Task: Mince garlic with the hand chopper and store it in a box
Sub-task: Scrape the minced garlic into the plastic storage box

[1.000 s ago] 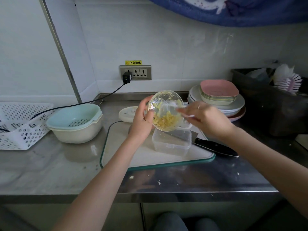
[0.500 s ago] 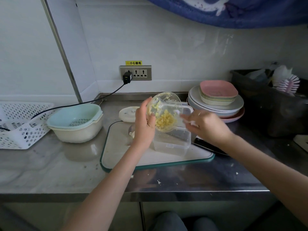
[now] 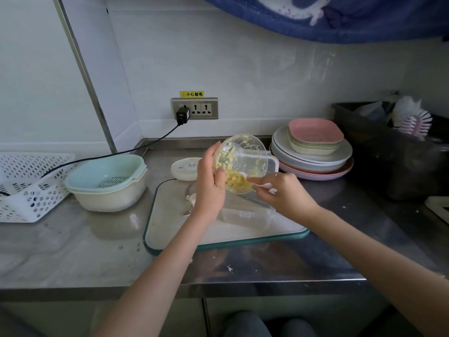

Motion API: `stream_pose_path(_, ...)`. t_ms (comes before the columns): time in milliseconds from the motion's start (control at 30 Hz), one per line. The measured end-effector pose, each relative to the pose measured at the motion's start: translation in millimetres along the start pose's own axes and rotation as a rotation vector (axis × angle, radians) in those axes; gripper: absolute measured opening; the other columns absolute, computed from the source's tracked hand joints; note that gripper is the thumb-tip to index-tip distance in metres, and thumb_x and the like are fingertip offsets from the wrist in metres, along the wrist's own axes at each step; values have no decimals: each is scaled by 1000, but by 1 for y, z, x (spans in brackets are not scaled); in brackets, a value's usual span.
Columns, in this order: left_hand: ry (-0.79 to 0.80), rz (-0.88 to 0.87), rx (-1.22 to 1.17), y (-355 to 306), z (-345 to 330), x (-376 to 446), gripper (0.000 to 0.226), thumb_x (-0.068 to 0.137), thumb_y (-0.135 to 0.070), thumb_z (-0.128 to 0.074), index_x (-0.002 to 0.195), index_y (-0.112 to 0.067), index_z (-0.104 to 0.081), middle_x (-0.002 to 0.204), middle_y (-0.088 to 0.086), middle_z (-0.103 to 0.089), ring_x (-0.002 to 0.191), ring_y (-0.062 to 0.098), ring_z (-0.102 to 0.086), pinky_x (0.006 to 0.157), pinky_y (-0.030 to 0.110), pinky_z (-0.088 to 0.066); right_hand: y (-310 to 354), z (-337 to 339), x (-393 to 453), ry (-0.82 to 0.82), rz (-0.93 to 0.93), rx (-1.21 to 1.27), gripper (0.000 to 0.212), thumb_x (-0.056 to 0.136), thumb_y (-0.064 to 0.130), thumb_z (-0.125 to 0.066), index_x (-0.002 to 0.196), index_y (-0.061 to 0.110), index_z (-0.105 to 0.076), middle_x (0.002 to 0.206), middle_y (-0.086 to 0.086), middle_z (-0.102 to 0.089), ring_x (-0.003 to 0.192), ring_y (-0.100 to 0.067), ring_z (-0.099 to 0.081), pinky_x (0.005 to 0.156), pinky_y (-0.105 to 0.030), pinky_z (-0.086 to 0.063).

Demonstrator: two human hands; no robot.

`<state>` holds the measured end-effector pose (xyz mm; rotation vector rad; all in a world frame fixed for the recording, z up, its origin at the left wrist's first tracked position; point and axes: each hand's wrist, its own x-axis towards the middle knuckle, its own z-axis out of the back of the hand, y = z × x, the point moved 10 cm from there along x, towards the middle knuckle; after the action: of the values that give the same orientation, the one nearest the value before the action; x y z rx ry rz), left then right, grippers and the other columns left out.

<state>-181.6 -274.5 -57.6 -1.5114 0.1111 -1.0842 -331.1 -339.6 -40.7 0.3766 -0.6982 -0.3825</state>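
Tipping the chopper bowl (image 3: 239,164) of minced garlic (image 3: 235,183) just above the box (image 3: 245,214), the left hand (image 3: 210,183) gripped it while the right hand (image 3: 283,193) pinched a white scraper (image 3: 263,186), and bits could have spilled beside the box if tipped too fast.

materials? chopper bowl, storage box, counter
Chopper bowl: clear glossy plastic, likely; garlic shows through the wall.
Storage box: clear, slightly cloudy plastic; board visible through it.
Counter: brushed stainless steel by its look; grey, dull reflections.
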Motion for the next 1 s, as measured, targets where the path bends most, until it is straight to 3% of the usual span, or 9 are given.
stream_pose_path(133,15,-85,32,-6,-3,-4,55,85,-12,-34,139,-23,-37,133,0,-44,122,11,-45,107,32,-36,-22,-6,-6,29,-151,191,20,90,17,-64,107,21,-73,44,-1,-46,50,-7,-25,49,-24,-29)
stream_pose_path(267,22,-148,80,-14,-5,-7,56,83,-9,-35,137,-24,-36,131,1,-42,120,-1,-41,104,15,-29,-23,-6,-17,128,-107,177,25,88,15,-65,109,27,-71,71,1,-67,51,-5,-46,56,-25,-43)
stream_pose_path(367,29,-181,127,-17,-5,-7,58,83,-1,-36,139,-16,-38,131,0,-40,120,-9,-37,101,6,-24,-18,5,-26,163,-79,180,23,87,14,-67,108,21,-72,98,14,-70,84,7,-64,72,-10,-47)
stream_pose_path(433,42,-208,133,-20,-6,-9,57,83,-4,-35,138,-21,-36,132,-1,-39,122,-7,-36,102,7,-24,-11,18,-26,143,-49,182,21,87,13,-65,106,21,-72,100,21,-66,87,12,-61,75,-7,-44)
stream_pose_path(567,56,-265,165,-26,-6,-14,62,83,9,-39,138,-18,-35,132,0,-38,120,-15,-33,99,4,-25,-6,31,-5,39,-65,269,21,90,14,-62,108,22,-70,99,7,-71,81,3,-65,72,-14,-50)
stream_pose_path(733,21,-299,177,-31,-7,-16,65,81,17,-41,138,-13,-37,130,3,-39,120,-17,-32,100,3,-25,0,-3,-6,192,29,176,26,87,14,-65,112,19,-69,100,15,-67,89,13,-60,77,-9,-46)
stream_pose_path(800,15,-294,155,-27,-5,-15,63,82,12,-39,139,-14,-37,132,-2,-38,123,-9,-36,101,8,-29,-9,7,-19,207,15,161,26,85,18,-66,111,18,-69,97,15,-67,88,8,-62,77,-13,-47)
stream_pose_path(867,48,-306,117,-23,-8,-16,60,85,-3,-35,141,-23,-35,132,-17,-36,124,12,-46,104,28,-40,-15,21,-26,189,-11,178,27,85,25,-65,111,26,-69,98,11,-70,87,-5,-65,77,-24,-51)
stream_pose_path(1000,39,-296,98,-16,-8,-14,56,89,-15,-33,140,-35,-32,134,-19,-36,119,30,-52,100,48,-44,-10,43,-3,-46,-29,221,20,88,33,-63,107,41,-67,100,-2,-73,91,-24,-67,80,-37,-53)
